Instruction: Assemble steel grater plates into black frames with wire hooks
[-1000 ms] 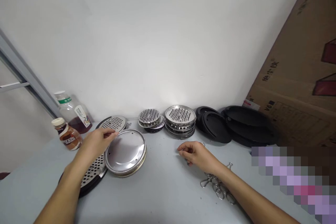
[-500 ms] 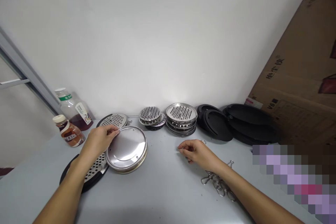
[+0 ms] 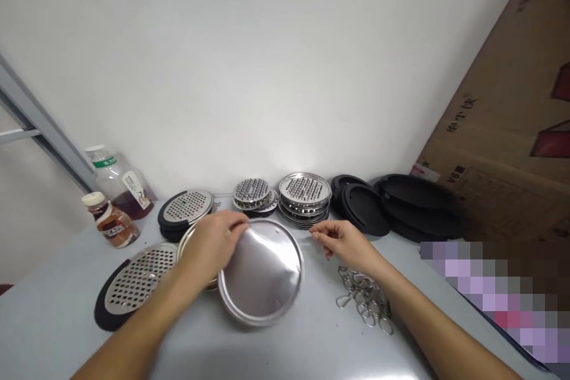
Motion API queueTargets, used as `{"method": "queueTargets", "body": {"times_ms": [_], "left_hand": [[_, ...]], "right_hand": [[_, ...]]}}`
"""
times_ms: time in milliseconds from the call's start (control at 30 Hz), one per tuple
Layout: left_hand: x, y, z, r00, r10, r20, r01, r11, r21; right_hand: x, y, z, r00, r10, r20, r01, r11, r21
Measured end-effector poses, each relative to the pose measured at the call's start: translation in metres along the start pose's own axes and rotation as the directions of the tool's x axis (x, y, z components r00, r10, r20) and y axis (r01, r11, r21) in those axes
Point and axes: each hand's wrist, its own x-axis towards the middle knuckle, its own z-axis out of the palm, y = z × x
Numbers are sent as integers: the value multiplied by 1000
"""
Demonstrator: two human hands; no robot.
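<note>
My left hand [image 3: 219, 241] pinches the upper left rim of a round, shiny metal lid [image 3: 263, 270], which is tilted above the table. Partly hidden behind that hand and forearm, more round metal lids [image 3: 184, 244] with a golden rim stay on the table. My right hand [image 3: 341, 243] hovers to the right of the lid, thumb and fingers pressed together; whatever they hold, if anything, is too small to make out. Below the right hand lies a heap of wire clips [image 3: 367, 303]. A round grater plate with a black rim [image 3: 138, 279] rests left of my left forearm.
Along the wall stand stacked black-rimmed graters [image 3: 187, 206], small grater discs [image 3: 252, 192], larger metal grater discs [image 3: 305, 190] and black round trays [image 3: 365, 208]. Two bottles, one brown-labelled [image 3: 113, 225] and one clear [image 3: 124, 187], are at left. A cardboard box [image 3: 494, 148] rises at right.
My left hand has lifted the top lid off its stack and carried it right, tilting it. My right hand has shifted slightly, its fingers still together.
</note>
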Motion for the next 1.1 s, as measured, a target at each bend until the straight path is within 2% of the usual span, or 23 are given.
{"method": "queueTargets", "body": {"times_ms": [67, 167, 267, 433, 600, 767, 833, 967, 1100], "left_hand": [[-1, 28, 26, 968, 152, 201, -148, 988, -38], [1, 49, 60, 916, 240, 321, -230, 971, -69], [9, 49, 81, 898, 253, 361, -249, 967, -58], [18, 44, 94, 907, 221, 359, -229, 973, -20], [22, 42, 88, 943, 181, 279, -189, 982, 2], [56, 16, 49, 993, 78, 88, -81, 996, 37], [76, -2, 36, 998, 4, 58, -7, 998, 57], [109, -30, 31, 988, -87, 126, 79, 995, 62], [122, -39, 40, 977, -88, 195, 85, 996, 23]], "right_hand": [[3, 3, -6, 999, -7, -36, 7, 1000, -18], [5, 8, -9, 999, -13, -35, 10, 996, -83], [4, 9, -6, 1000, -22, -19, 19, 990, -138], [-2, 1, 5, 995, -96, 24, 99, 952, -289], [-5, 3, 13, 989, -128, 78, 149, 898, -415], [-6, 5, 12, 985, -143, 93, 169, 899, -404], [-6, 3, 10, 984, -150, 97, 176, 899, -401], [-6, 1, 9, 986, -139, 90, 164, 897, -410], [-6, 1, 8, 989, -125, 85, 149, 899, -413]]}}
